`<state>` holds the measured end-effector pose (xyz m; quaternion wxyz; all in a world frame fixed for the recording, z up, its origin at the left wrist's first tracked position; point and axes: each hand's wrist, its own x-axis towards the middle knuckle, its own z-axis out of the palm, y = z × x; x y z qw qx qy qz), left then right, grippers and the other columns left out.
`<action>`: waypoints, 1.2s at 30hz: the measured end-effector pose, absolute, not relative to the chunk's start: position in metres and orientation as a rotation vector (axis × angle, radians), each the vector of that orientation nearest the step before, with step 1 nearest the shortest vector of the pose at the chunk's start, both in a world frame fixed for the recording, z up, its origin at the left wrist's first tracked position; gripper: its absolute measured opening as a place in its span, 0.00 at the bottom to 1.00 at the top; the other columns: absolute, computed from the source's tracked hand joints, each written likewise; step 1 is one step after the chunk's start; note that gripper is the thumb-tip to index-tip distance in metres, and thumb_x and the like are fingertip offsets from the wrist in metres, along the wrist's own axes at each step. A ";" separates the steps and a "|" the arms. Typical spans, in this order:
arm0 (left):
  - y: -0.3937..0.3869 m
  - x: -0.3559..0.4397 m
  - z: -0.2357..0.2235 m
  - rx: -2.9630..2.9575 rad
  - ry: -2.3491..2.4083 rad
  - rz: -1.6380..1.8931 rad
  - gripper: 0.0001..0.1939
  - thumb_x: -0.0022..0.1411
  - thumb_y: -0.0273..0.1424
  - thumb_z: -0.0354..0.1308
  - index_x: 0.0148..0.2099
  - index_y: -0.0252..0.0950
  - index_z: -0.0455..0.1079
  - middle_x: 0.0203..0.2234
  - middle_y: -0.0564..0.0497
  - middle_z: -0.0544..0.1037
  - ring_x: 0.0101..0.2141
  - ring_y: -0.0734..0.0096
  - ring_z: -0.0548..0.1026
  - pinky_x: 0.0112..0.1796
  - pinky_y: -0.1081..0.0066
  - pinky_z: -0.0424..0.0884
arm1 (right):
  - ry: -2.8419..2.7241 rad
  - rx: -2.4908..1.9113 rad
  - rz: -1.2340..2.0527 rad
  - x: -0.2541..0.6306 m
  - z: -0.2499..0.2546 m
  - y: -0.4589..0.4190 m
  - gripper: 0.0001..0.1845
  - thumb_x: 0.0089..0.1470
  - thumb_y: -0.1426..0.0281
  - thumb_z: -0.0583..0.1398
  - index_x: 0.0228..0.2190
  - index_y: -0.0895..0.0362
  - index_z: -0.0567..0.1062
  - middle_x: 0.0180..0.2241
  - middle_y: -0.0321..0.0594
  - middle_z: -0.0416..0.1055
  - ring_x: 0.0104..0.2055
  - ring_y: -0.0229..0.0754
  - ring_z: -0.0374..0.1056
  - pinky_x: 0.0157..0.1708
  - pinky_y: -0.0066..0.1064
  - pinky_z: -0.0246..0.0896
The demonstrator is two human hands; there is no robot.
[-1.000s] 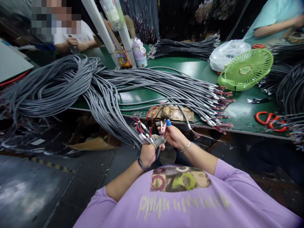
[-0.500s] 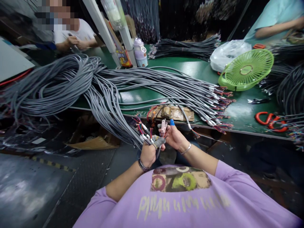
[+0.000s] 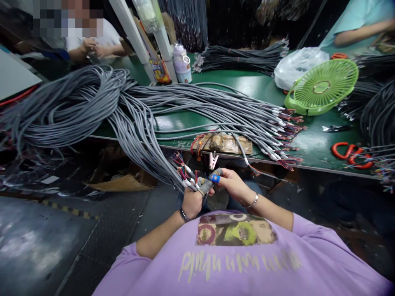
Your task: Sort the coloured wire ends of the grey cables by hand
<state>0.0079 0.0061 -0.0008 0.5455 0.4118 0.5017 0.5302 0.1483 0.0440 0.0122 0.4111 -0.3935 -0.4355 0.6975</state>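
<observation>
My left hand (image 3: 191, 202) is wrapped round a bundle of grey cables (image 3: 166, 170) near their ends. White sleeves and stripped coloured wires (image 3: 180, 160) stick up beyond its fist. Grey covers sit on some fingertips. Close against it, my right hand (image 3: 235, 187) is closed in a pinch, a blue finger cover (image 3: 215, 178) on its thumb; whatever lies between the fingertips is too small to make out. Just above the fingers stands a pale pink clip (image 3: 212, 160), apart from both hands, in front of a taped brown block (image 3: 226, 143) at the table edge.
More grey cables lie across the green table (image 3: 175, 120), their wire ends pointing right. A green fan (image 3: 322, 87), plastic bag (image 3: 298, 68), small cutters (image 3: 336, 128) and red-handled scissors (image 3: 352, 155) sit rightward. A bottle (image 3: 182, 65) stands behind. Two people work across the table.
My right hand was up at the pink clip; it has come away and moved down beside my left hand, its thumb folding over. The left hand keeps its hold on the cables.
</observation>
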 end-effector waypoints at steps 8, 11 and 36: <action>0.007 0.007 -0.001 0.871 1.202 1.361 0.10 0.51 0.36 0.63 0.26 0.34 0.71 0.16 0.53 0.75 0.20 0.73 0.73 0.22 0.74 0.70 | -1.063 -0.969 1.655 0.147 0.004 0.035 0.12 0.44 0.62 0.66 0.25 0.58 0.75 0.22 0.34 0.69 0.24 0.33 0.60 0.27 0.27 0.56; 0.009 0.008 0.004 0.856 1.156 1.385 0.09 0.51 0.35 0.63 0.27 0.34 0.71 0.17 0.53 0.75 0.19 0.74 0.73 0.22 0.75 0.70 | -0.868 -0.928 1.758 0.150 -0.008 0.043 0.18 0.48 0.55 0.62 0.28 0.59 0.76 0.24 0.36 0.70 0.24 0.33 0.61 0.27 0.27 0.59; 0.023 0.019 0.003 0.837 1.175 1.357 0.10 0.50 0.35 0.64 0.26 0.35 0.70 0.18 0.54 0.76 0.20 0.74 0.74 0.22 0.75 0.70 | -0.605 -0.816 1.921 0.122 -0.001 0.084 0.27 0.48 0.46 0.58 0.24 0.58 0.74 0.19 0.37 0.68 0.21 0.36 0.60 0.22 0.28 0.57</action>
